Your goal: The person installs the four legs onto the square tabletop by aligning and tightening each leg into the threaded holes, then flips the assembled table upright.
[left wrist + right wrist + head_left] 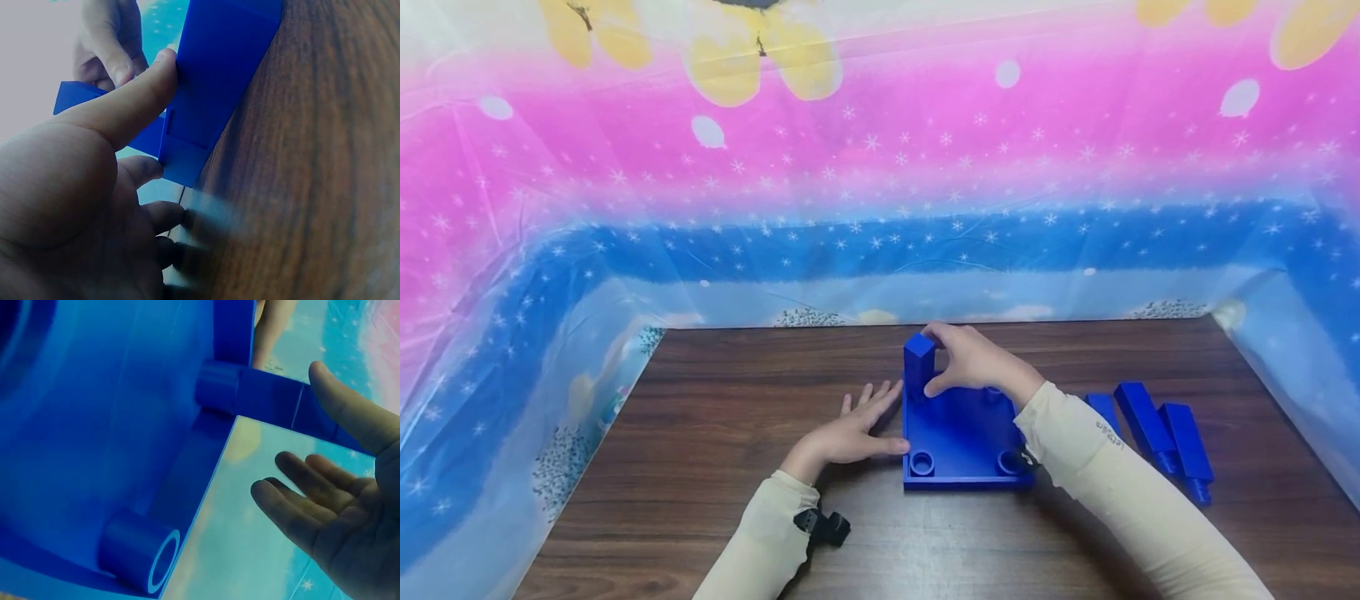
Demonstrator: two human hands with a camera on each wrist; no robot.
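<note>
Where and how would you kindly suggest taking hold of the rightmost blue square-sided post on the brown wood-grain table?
I'd pinch the rightmost post across its flat long sides, mid-body, from above and the right: it lies flat, another blue post lies close on its left, and its narrower round end likely offers less hold.

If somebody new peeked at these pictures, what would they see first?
Probably the bright pink-and-blue cloth filling the background. Next, the blue board on the brown table, with one post upright at its far left corner, the left hand at its left edge and the right hand beside that post. Three loose blue pieces lie to the right.
</note>
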